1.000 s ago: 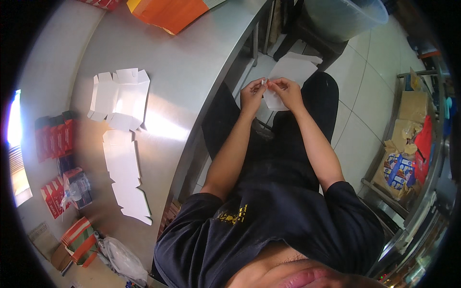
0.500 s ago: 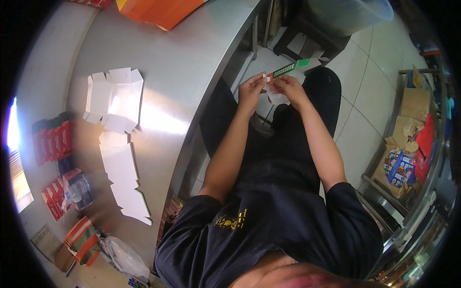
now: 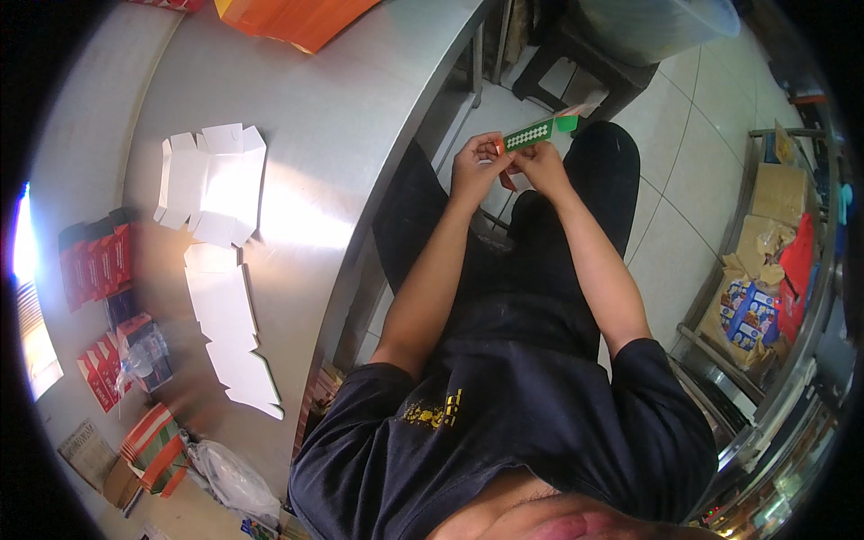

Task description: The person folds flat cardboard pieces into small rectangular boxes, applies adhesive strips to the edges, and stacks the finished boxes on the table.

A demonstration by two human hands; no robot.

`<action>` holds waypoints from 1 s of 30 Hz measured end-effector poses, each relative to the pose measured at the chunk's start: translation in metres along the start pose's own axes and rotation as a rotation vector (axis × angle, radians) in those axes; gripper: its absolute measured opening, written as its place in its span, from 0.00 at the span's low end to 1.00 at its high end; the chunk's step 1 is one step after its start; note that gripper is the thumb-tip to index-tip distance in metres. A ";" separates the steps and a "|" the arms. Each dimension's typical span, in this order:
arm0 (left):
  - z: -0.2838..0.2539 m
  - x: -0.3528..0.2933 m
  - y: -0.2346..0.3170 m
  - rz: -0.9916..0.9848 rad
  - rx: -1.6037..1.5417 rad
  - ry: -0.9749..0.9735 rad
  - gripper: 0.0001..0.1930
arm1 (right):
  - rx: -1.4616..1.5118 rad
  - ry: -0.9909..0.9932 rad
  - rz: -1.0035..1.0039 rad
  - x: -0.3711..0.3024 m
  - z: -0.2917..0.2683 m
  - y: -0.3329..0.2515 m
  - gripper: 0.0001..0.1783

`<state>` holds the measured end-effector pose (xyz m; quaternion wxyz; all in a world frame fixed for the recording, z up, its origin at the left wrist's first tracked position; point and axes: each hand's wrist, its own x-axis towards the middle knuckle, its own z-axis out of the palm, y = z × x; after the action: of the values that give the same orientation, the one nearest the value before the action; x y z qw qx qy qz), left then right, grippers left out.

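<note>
Above my knees, both hands grip a small carton [image 3: 528,134], partly folded, with green, white and orange printed faces. My left hand [image 3: 478,167] is closed on its orange end, fingers curled over the edge. Beside it, my right hand [image 3: 544,171] pinches the lower edge, close to the left thumb. A green flap stands out at the carton's far right end. My fingers hide part of its near side. On the steel table to my left lie an opened-out white carton blank [image 3: 214,184] and, touching or nearly touching it, a stack of flat white carton blanks [image 3: 229,324].
The steel table's [image 3: 315,117] edge runs along my left. An orange bag [image 3: 297,20] rests at its far end. Red boxes [image 3: 96,261] stand along the wall. A dark stool [image 3: 585,81] bears a translucent tub [image 3: 661,31]. A rack with cardboard [image 3: 776,193] stands at right.
The carton has turned in my hands, so its green patterned side now faces up more. Both hands have drawn a little closer together.
</note>
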<state>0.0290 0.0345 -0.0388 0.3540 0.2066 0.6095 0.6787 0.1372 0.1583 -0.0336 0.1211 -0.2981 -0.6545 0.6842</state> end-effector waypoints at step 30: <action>-0.016 0.000 -0.011 -0.014 0.721 0.368 0.30 | -0.382 0.393 -0.402 -0.013 -0.008 -0.041 0.31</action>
<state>0.0203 0.0240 -0.0517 0.1482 0.1884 0.8629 0.4448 0.1422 0.1624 0.0098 0.3194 -0.3066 -0.7808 0.4409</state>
